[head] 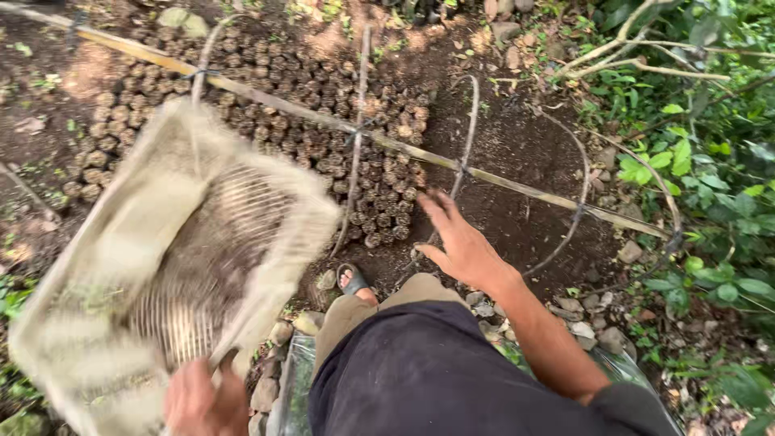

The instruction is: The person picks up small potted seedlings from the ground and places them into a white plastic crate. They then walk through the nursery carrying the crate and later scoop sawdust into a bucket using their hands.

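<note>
My left hand (202, 400) grips the near rim of a large woven bamboo basket (173, 258), held tilted and blurred over the ground at lower left; its inside is dusted with dark soil. My right hand (460, 242) is held out in front of me with fingers spread and nothing in it, above the dark soil bed (517, 153). Beyond both hands lies a patch of several small round soil-filled seedling pots (323, 121), packed in rows. My foot in a sandal (355, 282) stands at the bed's edge.
A long bamboo pole (517, 186) crosses the bed diagonally, tied to bent stick hoops (464, 145). Stones (565, 311) line the near edge. Green leafy plants (694, 161) crowd the right side. Clear plastic sheet (291, 379) lies by my legs.
</note>
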